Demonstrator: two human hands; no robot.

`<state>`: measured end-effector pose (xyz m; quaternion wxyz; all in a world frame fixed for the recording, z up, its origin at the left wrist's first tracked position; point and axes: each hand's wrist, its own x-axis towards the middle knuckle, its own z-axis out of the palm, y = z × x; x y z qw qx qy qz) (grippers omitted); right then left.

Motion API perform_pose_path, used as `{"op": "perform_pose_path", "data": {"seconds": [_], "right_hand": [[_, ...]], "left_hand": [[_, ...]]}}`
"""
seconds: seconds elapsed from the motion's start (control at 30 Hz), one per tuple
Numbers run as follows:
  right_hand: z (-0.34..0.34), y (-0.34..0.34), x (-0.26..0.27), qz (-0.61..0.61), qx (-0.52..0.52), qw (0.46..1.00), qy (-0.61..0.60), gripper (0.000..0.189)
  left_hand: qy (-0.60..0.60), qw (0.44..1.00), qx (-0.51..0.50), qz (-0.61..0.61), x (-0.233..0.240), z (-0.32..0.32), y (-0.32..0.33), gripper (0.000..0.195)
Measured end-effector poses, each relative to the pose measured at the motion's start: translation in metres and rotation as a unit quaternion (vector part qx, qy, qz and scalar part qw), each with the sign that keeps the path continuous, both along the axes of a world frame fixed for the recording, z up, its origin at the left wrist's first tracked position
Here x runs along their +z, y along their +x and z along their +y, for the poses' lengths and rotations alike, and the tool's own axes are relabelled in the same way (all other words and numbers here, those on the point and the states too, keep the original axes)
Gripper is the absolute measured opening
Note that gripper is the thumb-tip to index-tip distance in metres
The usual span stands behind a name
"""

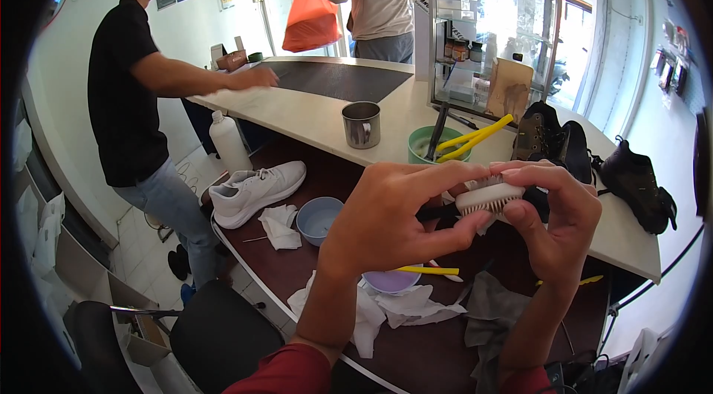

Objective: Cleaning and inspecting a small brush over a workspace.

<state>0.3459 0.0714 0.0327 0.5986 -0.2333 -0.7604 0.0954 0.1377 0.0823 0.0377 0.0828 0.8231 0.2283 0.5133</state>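
Held up in front of me is a small white brush (490,197), with bristles on its lower side and along its upper edge. My left hand (390,210) grips it between thumb and fingers from the left. From the other side, the thumb and fingers of my right hand (560,207) pinch its right end. A dark piece, perhaps a handle, runs under my left fingers, partly hidden. Below my hands, a yellow-handled tool (440,270) lies across a lilac bowl (392,281), among crumpled white wipes (415,305) and a grey cloth (493,305).
A white sneaker (253,193), blue bowl (320,218) and white bottle (228,140) stand left. The pale counter holds a metal mug (361,125), green tub (423,143) of brushes, dark shoes (629,182) and glass cabinet (496,32). Two people stand near the counter, one holding an orange bag (312,21).
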Motion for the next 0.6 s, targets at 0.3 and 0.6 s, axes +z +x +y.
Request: {"op": "perform_pose_path", "data": {"seconds": [0.3,0.6], "right_hand": [[0.0015,-0.0003,-0.0019,0.020,-0.006,1.000,-0.007,0.020],[0.0059,-0.0053,-0.0055,0.086,-0.077,0.985,0.131,0.035]], "left_hand": [[-0.040,0.999,-0.015,0.003,0.0011,-0.0026,-0.0010,0.044],[-0.079,0.992,-0.081,-0.051,-0.0010,0.0032,0.0030,0.050]]}}
